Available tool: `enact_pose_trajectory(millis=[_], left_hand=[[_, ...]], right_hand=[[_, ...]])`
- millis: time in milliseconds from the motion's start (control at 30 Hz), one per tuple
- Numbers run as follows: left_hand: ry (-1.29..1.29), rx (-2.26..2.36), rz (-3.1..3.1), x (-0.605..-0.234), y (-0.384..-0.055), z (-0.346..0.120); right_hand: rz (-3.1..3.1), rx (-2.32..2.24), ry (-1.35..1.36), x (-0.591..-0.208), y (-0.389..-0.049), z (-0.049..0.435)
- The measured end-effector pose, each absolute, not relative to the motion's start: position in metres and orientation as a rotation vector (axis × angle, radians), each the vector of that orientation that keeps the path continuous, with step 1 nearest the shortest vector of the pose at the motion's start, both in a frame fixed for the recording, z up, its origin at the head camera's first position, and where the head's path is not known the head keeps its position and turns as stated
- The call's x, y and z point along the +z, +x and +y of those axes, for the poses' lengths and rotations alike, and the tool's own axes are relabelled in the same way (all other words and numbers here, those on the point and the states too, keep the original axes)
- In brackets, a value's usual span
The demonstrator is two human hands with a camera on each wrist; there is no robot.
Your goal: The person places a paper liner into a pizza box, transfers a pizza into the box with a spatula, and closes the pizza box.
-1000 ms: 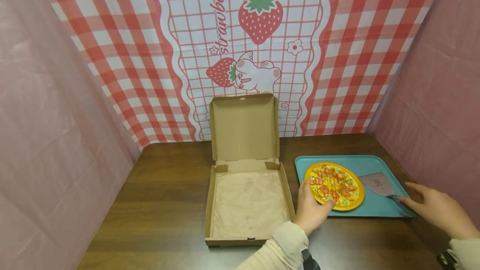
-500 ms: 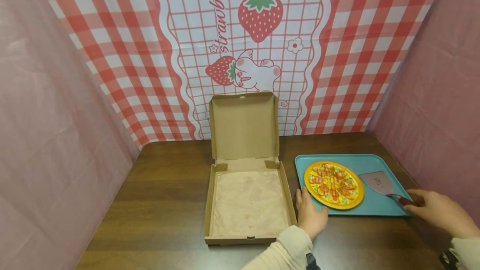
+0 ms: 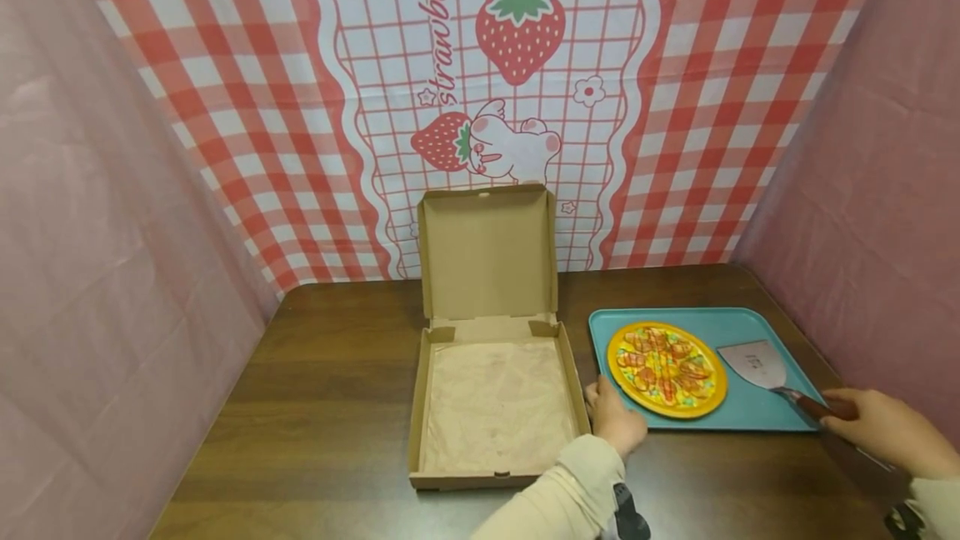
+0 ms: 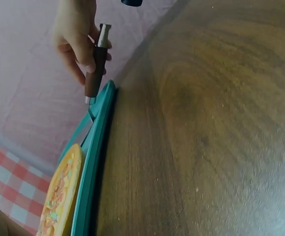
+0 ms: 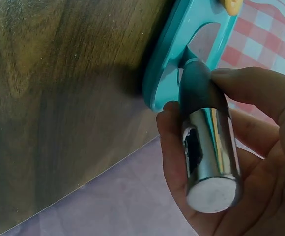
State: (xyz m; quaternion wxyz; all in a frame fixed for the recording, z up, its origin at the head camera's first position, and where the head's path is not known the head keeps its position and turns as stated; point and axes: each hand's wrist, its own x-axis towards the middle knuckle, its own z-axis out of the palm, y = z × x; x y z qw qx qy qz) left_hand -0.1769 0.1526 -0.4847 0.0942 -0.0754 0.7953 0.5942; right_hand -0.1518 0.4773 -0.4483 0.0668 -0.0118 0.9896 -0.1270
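A round toy-like pizza [image 3: 667, 370] with a yellow rim lies on the left half of a blue-green tray [image 3: 738, 411]. My left hand [image 3: 618, 422] holds the tray at its front left corner, thumb toward the front edge, fingers along the left side. To the right of the pizza is a spatula with a broad metal blade [image 3: 754, 363] over the tray. My right hand [image 3: 883, 430] grips its dark wooden handle [image 4: 96, 71], which slants out past the tray's front right corner. In the right wrist view, thumb and fingers wrap the handle near its metal end cap [image 5: 212, 194].
Left of the tray stands an opened cardboard pizza box [image 3: 417, 407], lid upright at the back and brown paper [image 3: 498, 407] lining its base. A dark wooden table [image 3: 330, 407] carries everything. Behind hangs a strawberry-print checked cloth [image 3: 697, 148], with pink curtains [image 3: 885, 215] at both sides.
My left hand has gone from the pizza's edge down to the tray's corner. My right hand has closed on the spatula's handle and lifted its end, the blade staying over the tray.
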Motion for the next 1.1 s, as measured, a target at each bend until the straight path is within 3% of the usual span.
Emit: enact_pose_trajectory(millis=[400, 767, 1100], left_hand=[[-0.248, 1.698, 2.436, -0.486, -0.182, 0.153], [-0.256, 1.693, 2.503, -0.486, -0.181, 0.153], [-0.242, 1.651, 2.490, -0.487, -0.182, 0.152]], right_hand=[[3.063, -0.464, -0.134, -0.452, -0.151, 0.485], [3.047, -0.479, 0.030, -0.455, -0.151, 0.496], [3.313, -0.613, -0.058, -0.450, -0.145, 0.510]])
